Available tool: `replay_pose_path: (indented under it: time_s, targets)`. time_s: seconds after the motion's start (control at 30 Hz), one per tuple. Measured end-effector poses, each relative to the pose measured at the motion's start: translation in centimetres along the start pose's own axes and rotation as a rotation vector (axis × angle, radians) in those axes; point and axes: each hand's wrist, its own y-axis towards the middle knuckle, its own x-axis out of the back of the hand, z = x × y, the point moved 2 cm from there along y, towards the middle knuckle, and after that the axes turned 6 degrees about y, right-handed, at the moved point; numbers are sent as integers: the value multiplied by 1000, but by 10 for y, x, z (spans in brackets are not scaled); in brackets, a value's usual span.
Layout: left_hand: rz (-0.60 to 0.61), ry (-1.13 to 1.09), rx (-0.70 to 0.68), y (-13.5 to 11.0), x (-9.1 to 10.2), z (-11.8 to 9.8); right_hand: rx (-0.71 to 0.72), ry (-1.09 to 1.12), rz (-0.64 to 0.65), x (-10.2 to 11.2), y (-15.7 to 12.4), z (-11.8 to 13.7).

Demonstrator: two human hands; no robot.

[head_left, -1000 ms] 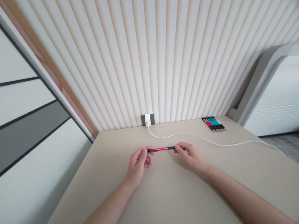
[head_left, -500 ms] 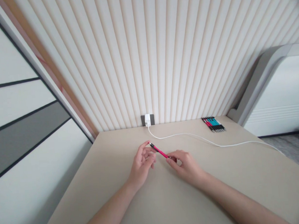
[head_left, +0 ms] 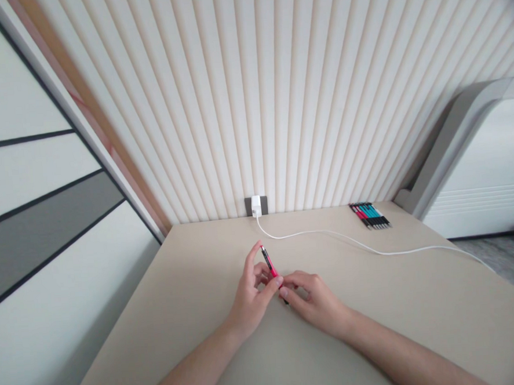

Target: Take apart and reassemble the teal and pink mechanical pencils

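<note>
A broad, matte beige tabletop (head_left: 379, 336) set against a cream, vertically ribbed wall panel (head_left: 321, 95), with a tall white-and-grey striped sliding panel (head_left: 33, 241) to the left and a white slatted cabinet in a grey frame (head_left: 477, 167) to the right. At the wall, a small white plug charger (head_left: 256, 206) seated in a dark socket plate (head_left: 263, 205). From it, a long white cable (head_left: 374, 250) trailing rightward across the far part of the tabletop, well apart from the hands. Near the far edge, a tidy row of slim red, teal and black pens (head_left: 369, 215), lying parallel (most likely kept together as a set).

At centre, the left hand (head_left: 249, 297) and right hand (head_left: 313, 296) close together, nearly touching. Between them, a slim pink-red pen with black ends (head_left: 270, 265), tilted steeply, its narrow tip toward the wall. Left fingers (head_left: 259, 272) curled around the upper barrel; right fingertips (head_left: 286, 282) pinching low on it, probably to steady it from both sides.
</note>
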Motion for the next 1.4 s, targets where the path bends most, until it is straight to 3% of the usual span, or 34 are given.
replay_pose_path:
  time_s: [0.23, 0.5, 0.67, 1.0, 1.4]
  targets:
    - [-9, 46, -24, 1, 3, 2, 36, -95, 50, 0, -2, 3]
    - [161, 41, 10, 4, 5, 2, 18, -133, 58, -4, -2, 1]
    - [171, 17, 12, 4, 5, 3, 19, -142, 49, -3, -3, 1]
    - [197, -51, 61, 3, 2, 1, -58, -93, -191, 11, 2, -12]
    - [187, -28, 66, 3, 0, 0, 43, -76, -113, 7, 0, -8]
